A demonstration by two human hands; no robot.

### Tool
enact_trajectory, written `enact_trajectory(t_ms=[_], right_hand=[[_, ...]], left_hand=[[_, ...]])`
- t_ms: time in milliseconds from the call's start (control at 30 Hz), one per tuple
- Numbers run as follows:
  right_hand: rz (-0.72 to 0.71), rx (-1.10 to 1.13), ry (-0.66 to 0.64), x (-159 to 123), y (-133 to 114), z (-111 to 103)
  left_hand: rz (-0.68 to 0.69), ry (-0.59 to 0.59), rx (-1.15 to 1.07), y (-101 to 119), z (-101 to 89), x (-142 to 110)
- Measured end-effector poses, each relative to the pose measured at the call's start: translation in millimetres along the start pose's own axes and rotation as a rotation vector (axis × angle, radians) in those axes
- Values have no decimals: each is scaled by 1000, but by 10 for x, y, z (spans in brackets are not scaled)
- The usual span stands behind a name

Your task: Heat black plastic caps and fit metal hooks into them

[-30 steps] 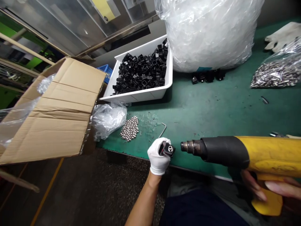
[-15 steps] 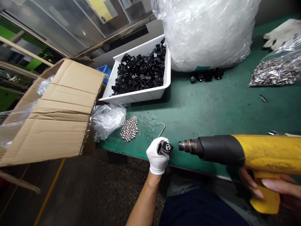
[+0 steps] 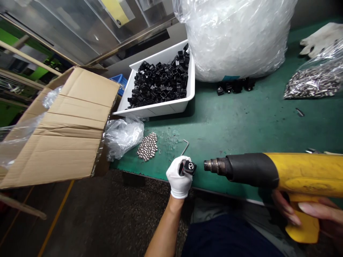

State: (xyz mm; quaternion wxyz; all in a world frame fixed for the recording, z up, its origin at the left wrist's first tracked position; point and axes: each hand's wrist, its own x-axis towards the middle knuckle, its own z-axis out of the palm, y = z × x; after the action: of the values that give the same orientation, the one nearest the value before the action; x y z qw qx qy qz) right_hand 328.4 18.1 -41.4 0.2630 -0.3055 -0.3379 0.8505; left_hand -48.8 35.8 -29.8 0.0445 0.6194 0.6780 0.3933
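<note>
My left hand (image 3: 179, 178), in a white glove, is closed around a small black plastic part (image 3: 189, 167) with a silver metal fitting on its upper face. A yellow heat gun (image 3: 302, 173) with a black front sleeve is gripped in my bare right hand (image 3: 316, 214). Its stepped metal nozzle points left at the black part, a short gap away. Just beyond my gloved fingers, an L-shaped hex key (image 3: 184, 146) lies on the green table (image 3: 227, 125). To the left of it sits a patch of small silver metal fittings (image 3: 147, 146).
A white bin (image 3: 160, 109) holds many black plastic parts. Behind stands a large clear bag (image 3: 238, 39), with several black pieces (image 3: 235, 85) before it. Metal pieces fill a bag (image 3: 313, 80) at right, near a glove (image 3: 321, 37). An open cardboard box (image 3: 72, 125) stands left.
My left hand has turned the black part very slightly, its fitting shifting a little up and left. The heat gun stays almost still.
</note>
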Motion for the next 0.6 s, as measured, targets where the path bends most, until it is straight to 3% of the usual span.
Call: enact_trajectory(t_ms=[267,600], right_hand=[[-11,-27,-38,13,-22,-14],[-6,-4,4,6,-78,56]], left_hand=[[8,-11,10,-5,-7,0],[27,-31,28,-2,-24,4]])
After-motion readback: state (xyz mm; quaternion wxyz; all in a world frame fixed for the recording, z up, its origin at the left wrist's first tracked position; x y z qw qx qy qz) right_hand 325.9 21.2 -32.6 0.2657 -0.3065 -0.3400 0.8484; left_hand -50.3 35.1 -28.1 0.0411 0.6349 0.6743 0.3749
